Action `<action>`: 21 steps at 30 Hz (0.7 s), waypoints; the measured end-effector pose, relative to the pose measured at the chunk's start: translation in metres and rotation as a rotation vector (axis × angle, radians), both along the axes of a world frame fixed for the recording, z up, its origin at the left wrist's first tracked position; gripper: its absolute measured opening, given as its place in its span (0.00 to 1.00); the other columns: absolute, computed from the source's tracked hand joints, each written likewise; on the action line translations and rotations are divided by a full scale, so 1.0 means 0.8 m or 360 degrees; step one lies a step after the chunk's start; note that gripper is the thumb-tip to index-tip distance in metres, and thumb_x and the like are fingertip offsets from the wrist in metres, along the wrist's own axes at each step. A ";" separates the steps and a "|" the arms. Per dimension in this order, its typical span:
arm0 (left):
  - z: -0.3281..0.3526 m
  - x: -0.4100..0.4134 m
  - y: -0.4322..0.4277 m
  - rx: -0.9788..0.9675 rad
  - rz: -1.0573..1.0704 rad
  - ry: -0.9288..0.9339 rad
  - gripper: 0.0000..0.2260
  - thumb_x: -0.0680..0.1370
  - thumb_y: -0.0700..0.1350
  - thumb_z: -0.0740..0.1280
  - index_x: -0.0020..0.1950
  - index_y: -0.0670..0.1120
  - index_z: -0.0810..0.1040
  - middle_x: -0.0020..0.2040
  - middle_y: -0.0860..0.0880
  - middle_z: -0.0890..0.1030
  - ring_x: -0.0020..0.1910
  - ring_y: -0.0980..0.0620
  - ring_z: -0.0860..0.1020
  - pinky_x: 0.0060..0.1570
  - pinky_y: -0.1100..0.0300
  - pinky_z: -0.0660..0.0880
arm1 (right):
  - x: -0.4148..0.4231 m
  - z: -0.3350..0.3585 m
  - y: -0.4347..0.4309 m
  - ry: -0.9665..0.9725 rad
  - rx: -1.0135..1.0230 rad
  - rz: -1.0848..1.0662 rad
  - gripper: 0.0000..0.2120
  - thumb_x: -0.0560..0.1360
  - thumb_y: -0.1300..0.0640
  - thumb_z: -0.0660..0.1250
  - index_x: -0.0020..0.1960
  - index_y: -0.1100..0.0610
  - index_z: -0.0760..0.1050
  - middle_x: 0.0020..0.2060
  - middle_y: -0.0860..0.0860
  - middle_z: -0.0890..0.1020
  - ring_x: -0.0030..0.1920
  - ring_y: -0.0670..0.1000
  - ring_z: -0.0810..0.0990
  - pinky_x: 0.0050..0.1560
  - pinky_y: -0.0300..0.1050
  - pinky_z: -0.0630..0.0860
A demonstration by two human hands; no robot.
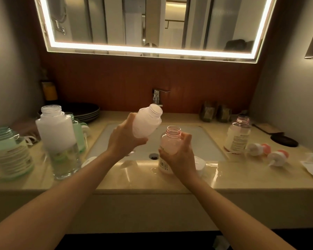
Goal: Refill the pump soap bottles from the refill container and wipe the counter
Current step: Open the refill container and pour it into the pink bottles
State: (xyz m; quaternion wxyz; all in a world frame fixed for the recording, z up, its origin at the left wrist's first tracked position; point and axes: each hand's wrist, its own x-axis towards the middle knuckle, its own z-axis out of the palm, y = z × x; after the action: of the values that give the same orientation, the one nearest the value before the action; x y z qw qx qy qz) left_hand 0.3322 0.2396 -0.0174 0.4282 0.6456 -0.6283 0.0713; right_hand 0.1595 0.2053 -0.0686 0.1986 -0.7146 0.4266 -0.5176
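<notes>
My left hand [125,141] has its fingers curled round the white bottle [147,123], tilted above the sink [202,141]. My right hand [178,156] clamps the pink bottle [170,141] upright on the counter [242,179]. I should bring mouth over mouth, then tip slowly.

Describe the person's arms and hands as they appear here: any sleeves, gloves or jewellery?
Both forearms are bare from the bottom edge of the frame up to the wrists, and no sleeve shows. The left hand and the right hand have no gloves, and no watch, bracelet or ring is visible. The light is dim and warm, so fine marks cannot be made out.
</notes>
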 end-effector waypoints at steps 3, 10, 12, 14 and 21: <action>0.000 0.000 -0.010 -0.0014 0.0049 -0.0198 0.33 0.65 0.49 0.77 0.66 0.44 0.67 0.57 0.45 0.78 0.50 0.43 0.77 0.40 0.56 0.73 | 0.003 -0.003 -0.004 0.0005 -0.0008 -0.0052 0.35 0.66 0.51 0.75 0.63 0.57 0.57 0.60 0.54 0.70 0.56 0.51 0.72 0.48 0.39 0.73; -0.002 0.006 -0.026 -0.0035 0.0068 -0.0492 0.31 0.65 0.47 0.77 0.64 0.43 0.69 0.54 0.43 0.79 0.48 0.43 0.79 0.39 0.51 0.77 | 0.005 -0.007 -0.008 0.0081 -0.0058 -0.0121 0.36 0.66 0.47 0.74 0.62 0.52 0.53 0.60 0.53 0.69 0.54 0.48 0.71 0.49 0.38 0.73; 0.000 0.007 -0.027 -0.0045 0.0065 -0.0529 0.31 0.64 0.46 0.77 0.64 0.42 0.70 0.54 0.43 0.79 0.48 0.42 0.78 0.38 0.50 0.77 | 0.005 -0.007 -0.008 0.0079 -0.0067 -0.0133 0.35 0.66 0.47 0.74 0.59 0.48 0.51 0.60 0.54 0.70 0.55 0.51 0.73 0.48 0.38 0.73; 0.000 0.009 -0.030 -0.0061 0.0051 -0.0587 0.31 0.64 0.46 0.77 0.64 0.42 0.70 0.54 0.43 0.79 0.47 0.42 0.79 0.37 0.49 0.77 | 0.006 -0.007 -0.009 0.0080 -0.0061 -0.0140 0.35 0.66 0.47 0.74 0.59 0.47 0.51 0.60 0.54 0.70 0.56 0.52 0.73 0.48 0.38 0.73; 0.007 0.010 -0.040 -0.0102 -0.0021 -0.0765 0.31 0.64 0.45 0.78 0.64 0.41 0.70 0.55 0.42 0.79 0.49 0.42 0.79 0.38 0.49 0.80 | 0.005 -0.009 -0.010 0.0118 -0.0053 -0.0161 0.36 0.66 0.46 0.73 0.61 0.50 0.51 0.60 0.53 0.70 0.56 0.51 0.74 0.49 0.40 0.74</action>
State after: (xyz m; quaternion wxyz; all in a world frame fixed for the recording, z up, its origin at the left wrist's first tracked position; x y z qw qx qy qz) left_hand 0.3405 0.2079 -0.0117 0.2871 0.5921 -0.7138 0.2399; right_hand 0.1638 0.1973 -0.0757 0.1444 -0.7140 0.4605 -0.5072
